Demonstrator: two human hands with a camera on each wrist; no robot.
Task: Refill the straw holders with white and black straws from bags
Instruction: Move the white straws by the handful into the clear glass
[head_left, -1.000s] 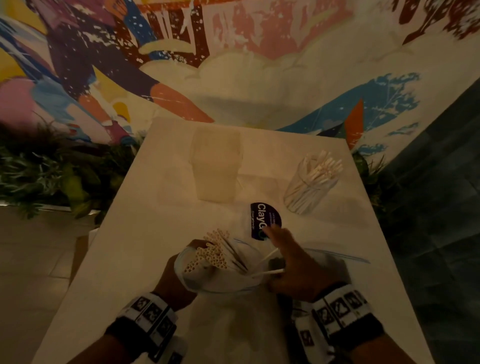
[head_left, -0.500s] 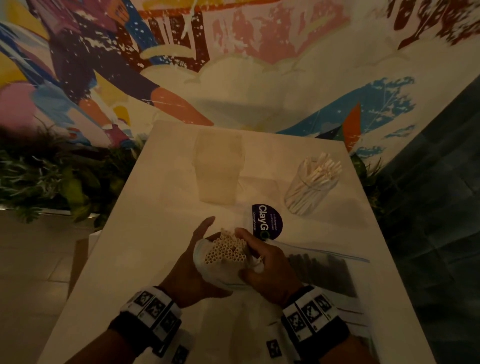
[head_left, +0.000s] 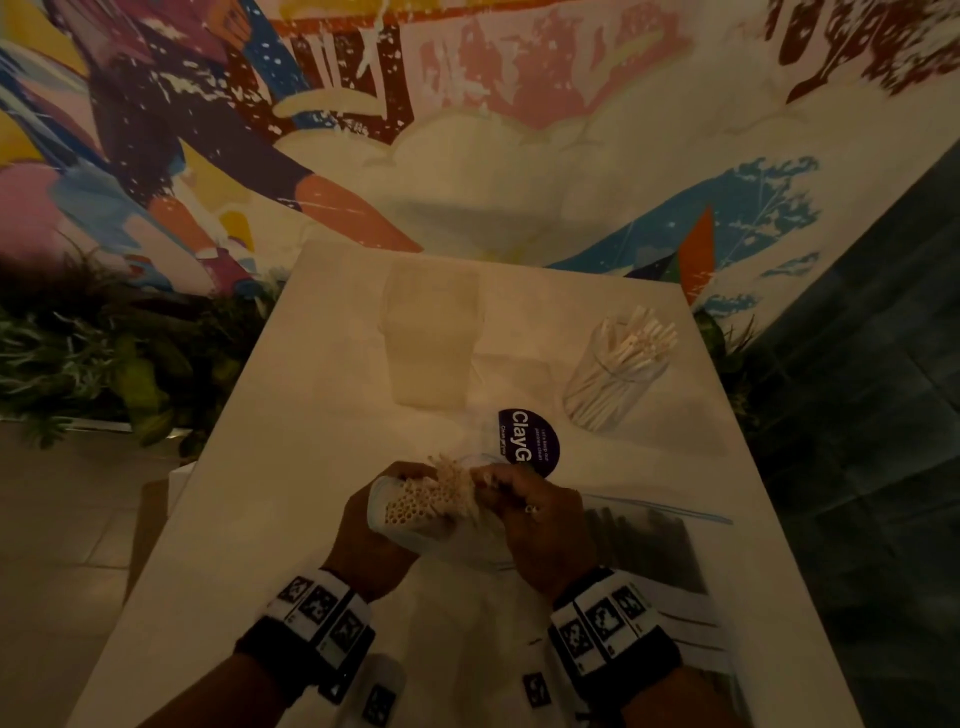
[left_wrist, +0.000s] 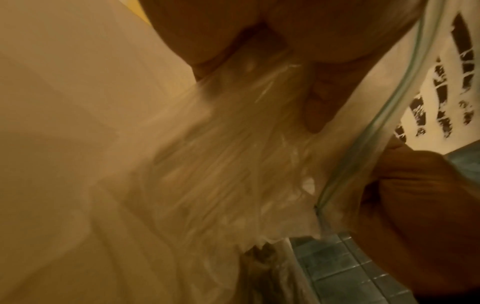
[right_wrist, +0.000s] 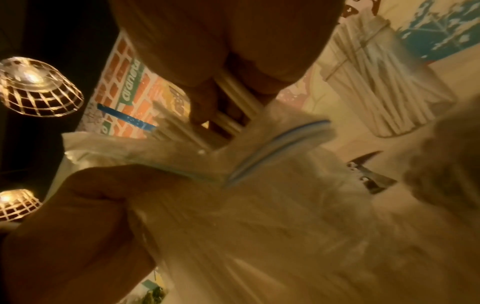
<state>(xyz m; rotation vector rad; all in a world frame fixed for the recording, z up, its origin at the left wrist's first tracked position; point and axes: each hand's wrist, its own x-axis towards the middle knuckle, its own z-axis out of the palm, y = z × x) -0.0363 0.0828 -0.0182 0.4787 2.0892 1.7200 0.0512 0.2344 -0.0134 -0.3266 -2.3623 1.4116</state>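
Over the near middle of the table, my left hand (head_left: 384, 519) grips a clear zip bag (head_left: 457, 540) packed with white straws (head_left: 421, 501), their open ends facing me. My right hand (head_left: 519, 512) holds a bunch of these straws at the bag's mouth. In the left wrist view the bag (left_wrist: 233, 164) is a blur under my fingers. The right wrist view shows straws (right_wrist: 233, 102) between my fingers. A clear straw holder (head_left: 610, 382) with white straws stands at the right. An empty frosted holder (head_left: 434, 343) stands at the back middle. A second bag with black straws (head_left: 644, 551) lies flat under my right wrist.
A round dark sticker reading "ClayG" (head_left: 530, 441) lies on the white table (head_left: 291, 467). Plants (head_left: 104, 364) line the left side below a painted wall. Dark floor tiles (head_left: 872, 467) drop off past the table's right edge.
My right hand left the table beside the bag and closed on the straw bunch at its mouth. My left hand tilted the bag so the straw ends face me, and its fingers closed round it.
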